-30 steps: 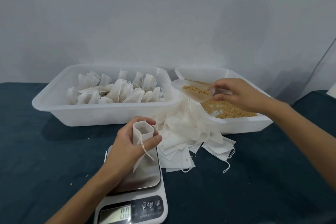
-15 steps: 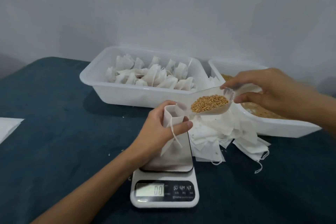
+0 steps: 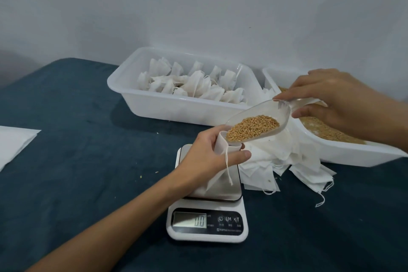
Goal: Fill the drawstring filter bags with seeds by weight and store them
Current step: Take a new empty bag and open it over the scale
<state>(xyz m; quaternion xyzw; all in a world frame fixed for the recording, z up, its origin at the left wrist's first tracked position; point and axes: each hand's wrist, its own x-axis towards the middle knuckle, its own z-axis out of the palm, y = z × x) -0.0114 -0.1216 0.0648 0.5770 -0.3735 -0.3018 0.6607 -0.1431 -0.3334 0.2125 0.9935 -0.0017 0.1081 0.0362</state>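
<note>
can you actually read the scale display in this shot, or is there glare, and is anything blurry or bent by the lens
Head view: the scale display shows pale glare on its left part, yet the digits read 0.0; the steel weighing plate reflects soft light. Seeds in the scoop look sharp. The right hand is slightly soft. The table edge curves at far left, a wide-angle effect.

A plain pale wall (image 3: 198,6) rises right behind the table (image 3: 77,161), which wears a dark teal cloth, softly lit.

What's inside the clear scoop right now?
A heap of golden-brown seeds fills the clear scoop. The right hand covers its handle.
</note>
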